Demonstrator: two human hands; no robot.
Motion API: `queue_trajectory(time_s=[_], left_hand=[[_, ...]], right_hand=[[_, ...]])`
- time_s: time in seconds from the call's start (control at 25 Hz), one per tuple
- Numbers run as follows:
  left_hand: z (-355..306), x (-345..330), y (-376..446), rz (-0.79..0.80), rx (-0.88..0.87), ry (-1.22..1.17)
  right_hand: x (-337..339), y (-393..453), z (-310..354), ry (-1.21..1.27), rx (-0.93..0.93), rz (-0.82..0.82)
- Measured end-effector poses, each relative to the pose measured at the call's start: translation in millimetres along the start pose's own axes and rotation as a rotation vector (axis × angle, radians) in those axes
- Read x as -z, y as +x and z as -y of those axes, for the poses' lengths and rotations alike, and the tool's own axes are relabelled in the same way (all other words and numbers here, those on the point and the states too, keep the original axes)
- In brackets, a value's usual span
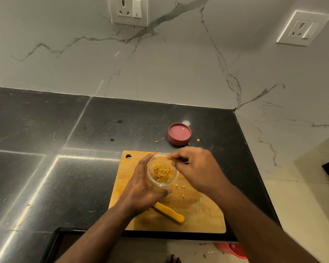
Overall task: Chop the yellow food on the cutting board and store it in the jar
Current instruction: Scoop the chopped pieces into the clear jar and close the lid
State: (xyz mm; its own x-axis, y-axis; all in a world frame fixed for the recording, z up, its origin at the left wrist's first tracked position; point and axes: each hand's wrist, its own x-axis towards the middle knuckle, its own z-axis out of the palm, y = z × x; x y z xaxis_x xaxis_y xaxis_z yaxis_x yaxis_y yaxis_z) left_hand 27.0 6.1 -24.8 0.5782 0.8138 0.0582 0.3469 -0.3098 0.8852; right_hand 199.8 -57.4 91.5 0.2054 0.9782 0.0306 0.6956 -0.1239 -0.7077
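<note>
The left hand (141,185) wraps its fingers round a clear plastic jar (162,172), holding it over the wooden cutting board (201,215) on the dark surface (65,168). Chopped yellow food (162,174) sits inside the jar, with a few bits (179,186) left on the board beside it. The right hand (196,168), fingers bunched together, hovers at the jar's rim; whether it pinches anything is unclear. A yellow-handled knife (169,212) lies on the board. A pink lid (179,133) rests beyond.
</note>
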Motion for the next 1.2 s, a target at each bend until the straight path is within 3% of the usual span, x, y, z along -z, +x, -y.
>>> queue_trajectory(time_s=[0.12, 0.28, 0.4, 0.56, 0.72, 1.2], left_hand=[[3.1, 3.4, -2.3, -0.02, -0.024, 0.019], [6.3, 5.5, -3.4, -0.025, -0.025, 0.009], [6.2, 4.1, -2.0, -0.029, -0.011, -0.002], [6.1, 3.8, 0.1, -0.033, -0.009, -0.006], [6.5, 4.7, 0.1, -0.04, -0.019, 0.0], [8.4, 1.9, 3.9, -0.034, -0.012, 0.006]], right_hand=[[16.1, -1.8, -25.6, 0.059, -0.105, -0.096], [-18.4, -10.7, -64.6, -0.354, -0.254, 0.177], [-49.2, -22.2, -71.9, -0.48, -0.161, 0.225], [-58.1, -19.1, -68.2, -0.402, -0.064, 0.166], [-60.0, -20.6, -65.1, -0.473, 0.072, 0.316], [-51.1, -36.7, -67.6, -0.585, 0.148, 0.325]])
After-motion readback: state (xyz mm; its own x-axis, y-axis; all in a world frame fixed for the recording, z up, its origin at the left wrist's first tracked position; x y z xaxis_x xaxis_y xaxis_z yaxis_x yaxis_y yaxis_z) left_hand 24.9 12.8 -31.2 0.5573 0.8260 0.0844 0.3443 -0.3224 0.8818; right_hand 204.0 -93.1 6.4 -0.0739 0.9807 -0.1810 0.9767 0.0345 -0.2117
